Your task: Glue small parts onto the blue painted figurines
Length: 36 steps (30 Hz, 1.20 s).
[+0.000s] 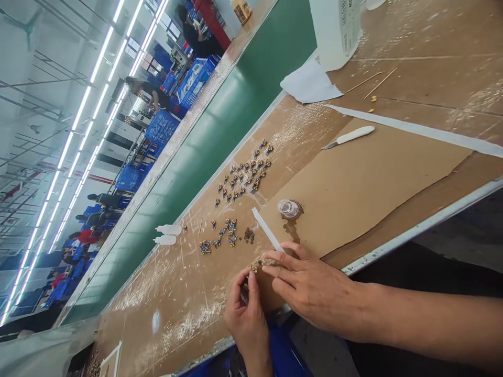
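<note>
My left hand (249, 314) is closed near the table's front edge, thumb and index finger pinching a tiny gold-coloured figure (254, 268). Close beside it, my right hand (304, 280) is stretched out with its fingers apart, the tips by a tiny brown piece (260, 262); whether they touch it cannot be made out. Farther off lies a small heap of brown beads (249, 235). To its left is a cluster of tiny blue-and-gold figures (231, 226), and behind stand several more of these figures (241, 178) in loose rows.
A small clear cup (289, 208) stands on a cardboard sheet (377, 178) by a wet stain. A white-handled knife (356, 135), white cloth (310, 82), wooden sticks (381, 82) and a large bottle (336, 31) lie beyond. Two small white bottles (168, 229) are left, below a green partition (220, 125).
</note>
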Tool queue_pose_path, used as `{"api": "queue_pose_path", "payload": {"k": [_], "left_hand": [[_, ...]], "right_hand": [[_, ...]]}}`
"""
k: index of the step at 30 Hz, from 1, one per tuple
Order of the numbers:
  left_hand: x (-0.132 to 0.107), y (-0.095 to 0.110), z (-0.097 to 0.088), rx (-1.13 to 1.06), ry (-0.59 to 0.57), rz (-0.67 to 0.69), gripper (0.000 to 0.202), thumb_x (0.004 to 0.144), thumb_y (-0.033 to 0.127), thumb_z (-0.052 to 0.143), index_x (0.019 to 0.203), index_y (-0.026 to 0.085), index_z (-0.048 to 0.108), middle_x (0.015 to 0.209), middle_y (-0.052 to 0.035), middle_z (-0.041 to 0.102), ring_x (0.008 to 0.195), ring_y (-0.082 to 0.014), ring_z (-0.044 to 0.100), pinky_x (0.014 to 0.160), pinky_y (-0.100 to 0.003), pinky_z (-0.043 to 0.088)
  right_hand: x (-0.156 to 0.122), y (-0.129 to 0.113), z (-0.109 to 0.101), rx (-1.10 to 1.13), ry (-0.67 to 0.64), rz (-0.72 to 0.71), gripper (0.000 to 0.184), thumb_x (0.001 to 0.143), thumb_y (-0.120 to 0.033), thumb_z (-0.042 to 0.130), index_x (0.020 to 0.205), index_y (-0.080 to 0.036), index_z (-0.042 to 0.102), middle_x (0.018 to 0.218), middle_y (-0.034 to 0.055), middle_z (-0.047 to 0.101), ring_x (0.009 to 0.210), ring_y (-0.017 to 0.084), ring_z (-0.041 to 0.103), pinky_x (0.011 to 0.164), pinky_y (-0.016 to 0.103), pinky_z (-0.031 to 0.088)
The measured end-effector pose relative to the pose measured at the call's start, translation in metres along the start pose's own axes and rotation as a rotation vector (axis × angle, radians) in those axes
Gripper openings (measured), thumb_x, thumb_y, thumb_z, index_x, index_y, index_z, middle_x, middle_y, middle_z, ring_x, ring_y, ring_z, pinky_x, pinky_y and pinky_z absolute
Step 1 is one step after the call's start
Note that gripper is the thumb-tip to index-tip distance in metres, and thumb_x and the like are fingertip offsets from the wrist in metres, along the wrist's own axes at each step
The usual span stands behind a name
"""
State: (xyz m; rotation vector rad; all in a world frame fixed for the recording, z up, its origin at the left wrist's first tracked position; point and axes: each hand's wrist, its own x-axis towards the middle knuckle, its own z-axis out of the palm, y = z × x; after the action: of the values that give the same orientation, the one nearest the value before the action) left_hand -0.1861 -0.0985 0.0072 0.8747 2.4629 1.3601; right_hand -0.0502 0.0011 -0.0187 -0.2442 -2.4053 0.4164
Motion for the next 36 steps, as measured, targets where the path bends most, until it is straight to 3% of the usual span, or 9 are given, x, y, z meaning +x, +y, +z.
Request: {"api": "queue_pose_path", "payload": {"k": [5,8,15,20,28,36], "left_hand": [[0.013,0.002,-0.011,0.137,-0.175,0.170,0.022,0.079,0.037,0.062,0.091,0.020,0.068,0.092,-0.0044,0.066,0.085,-0.0159,0.061,0.080,-0.026,0.046],[0.022,0.001,-0.016,0.177,-0.230,0.281,0.016,0.081,0.031,0.061,0.092,0.021,0.067,0.093,-0.0027,0.065,0.088,-0.0140,0.060,0.082,-0.024,0.045],[0.026,-0.010,-0.020,0.132,-0.171,0.293,0.013,0.081,0.029,0.062,0.092,0.023,0.066,0.090,0.0003,0.064,0.084,-0.0107,0.058,0.080,-0.020,0.045],[0.023,-0.014,-0.020,0.114,-0.174,0.303,0.013,0.082,0.028,0.061,0.093,0.024,0.065,0.092,0.0004,0.063,0.087,-0.0102,0.057,0.082,-0.019,0.044],[0.023,-0.014,-0.018,0.091,-0.164,0.339,0.012,0.082,0.024,0.061,0.093,0.024,0.065,0.093,0.0000,0.064,0.088,-0.0111,0.058,0.083,-0.020,0.044],[0.023,-0.014,-0.017,0.088,-0.166,0.337,0.012,0.081,0.024,0.061,0.092,0.023,0.066,0.092,-0.0002,0.064,0.087,-0.0114,0.058,0.083,-0.021,0.044]], "right_hand": [[-0.008,0.002,-0.019,0.153,0.165,0.002,0.013,0.088,-0.015,0.048,0.080,-0.014,0.059,0.092,0.0039,0.065,0.106,0.018,0.053,0.100,0.038,0.031],[-0.009,0.001,-0.022,0.159,0.187,0.024,0.014,0.087,-0.015,0.048,0.079,-0.014,0.059,0.092,0.0044,0.065,0.105,0.017,0.054,0.098,0.036,0.033],[0.008,-0.006,-0.005,0.040,-0.001,0.084,0.023,0.091,-0.028,0.044,0.085,-0.013,0.061,0.111,0.0098,0.062,0.126,0.027,0.038,0.103,0.048,0.027],[0.011,-0.003,0.002,0.029,-0.059,0.075,0.016,0.088,-0.026,0.049,0.086,-0.016,0.061,0.114,0.0080,0.060,0.130,0.028,0.034,0.105,0.051,0.023],[0.009,-0.003,0.001,-0.052,0.011,0.130,0.029,0.093,-0.029,0.038,0.101,-0.016,0.063,0.108,0.0102,0.064,0.129,0.028,0.035,0.102,0.053,0.028],[0.010,-0.001,0.007,-0.070,0.065,0.067,0.024,0.090,-0.029,0.045,0.086,-0.019,0.067,0.110,0.0053,0.064,0.126,0.030,0.039,0.099,0.055,0.033]]}}
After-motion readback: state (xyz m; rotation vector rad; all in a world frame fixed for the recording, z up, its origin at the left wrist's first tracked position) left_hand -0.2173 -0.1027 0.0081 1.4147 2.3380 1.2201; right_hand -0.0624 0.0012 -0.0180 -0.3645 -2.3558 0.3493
